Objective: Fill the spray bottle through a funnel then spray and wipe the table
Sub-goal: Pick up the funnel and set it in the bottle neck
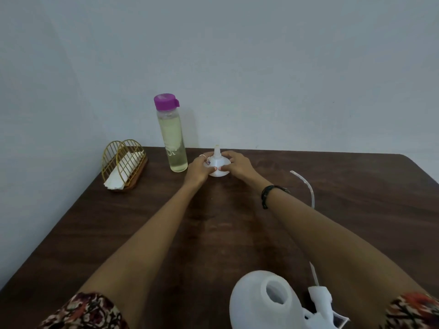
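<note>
Head view: plain pale wall (261, 67) behind, dark wooden table (118, 233) pushed against it. Far edge of the table ran just beyond the fingertips; rounded right corner well off to the right of them, left edge slanting away on the left. Broad bare stretch of wood lay between the two forearms and out to the left, free for moving.

Reached both arms forward to the white funnel (217, 166), standing wide mouth down, spout up, near the far edge. Curled the left hand (198, 168) around its left side, fingers part-closed and pressed on the plastic, a ring on one finger. Cupped the right hand (237, 165) against its right side, fingertips touching the rim. Gripped between both hands, still resting on the wood as far as could be told.

Just left of the left fingers stood a tall clear bottle (171, 136) with a purple cap, holding pale yellowish liquid, close enough to crowd that side. Farther left, a gold wire napkin holder (123, 163) with white napkins. Right of the right wrist, a curved clear tube (308, 188) lay on the wood. Far back from the fingers, at the near edge under the right forearm, sat the white spray bottle (256, 302) with its neck open, the detached sprayer head (320, 299) just beside it.
</note>
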A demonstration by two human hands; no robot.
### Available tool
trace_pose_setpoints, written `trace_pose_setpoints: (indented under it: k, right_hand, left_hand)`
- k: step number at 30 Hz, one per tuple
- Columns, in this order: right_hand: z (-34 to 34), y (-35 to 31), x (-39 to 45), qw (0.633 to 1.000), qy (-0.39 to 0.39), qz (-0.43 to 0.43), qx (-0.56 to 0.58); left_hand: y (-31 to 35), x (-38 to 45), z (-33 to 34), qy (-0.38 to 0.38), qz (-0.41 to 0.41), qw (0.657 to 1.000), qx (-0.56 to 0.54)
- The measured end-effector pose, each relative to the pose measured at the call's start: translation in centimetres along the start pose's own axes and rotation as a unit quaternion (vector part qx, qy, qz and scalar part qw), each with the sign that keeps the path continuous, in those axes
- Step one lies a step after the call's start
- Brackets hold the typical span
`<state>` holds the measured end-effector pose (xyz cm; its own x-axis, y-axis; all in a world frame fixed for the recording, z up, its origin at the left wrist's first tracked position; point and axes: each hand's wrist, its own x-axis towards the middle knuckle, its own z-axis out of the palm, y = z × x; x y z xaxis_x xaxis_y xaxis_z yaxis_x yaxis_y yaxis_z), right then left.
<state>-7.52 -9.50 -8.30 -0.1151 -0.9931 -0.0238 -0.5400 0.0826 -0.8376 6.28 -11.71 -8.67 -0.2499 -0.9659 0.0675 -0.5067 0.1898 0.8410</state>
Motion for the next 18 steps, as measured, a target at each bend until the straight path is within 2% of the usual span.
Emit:
trace_pose_setpoints:
  k: [6,13,18]
  right_hand:
    - [-0.4,-0.6,-1.7,0.999,0.028,-0.022,0.037]
    - [-2.6,-3.9,-7.3,0.993,0.092,-0.076,-0.01]
    - [-5.2,-7.1,-12.7,0.987,0.111,-0.081,0.084]
  left_hand:
    - [0.8,-2.0,-0.2,0.06,0.024,0.995,-0.081]
    - [5.1,-6.9,-1.7,0.104,0.052,0.974,-0.193]
    - [9.6,-11.7,-3.9,0.1,0.092,0.965,-0.224]
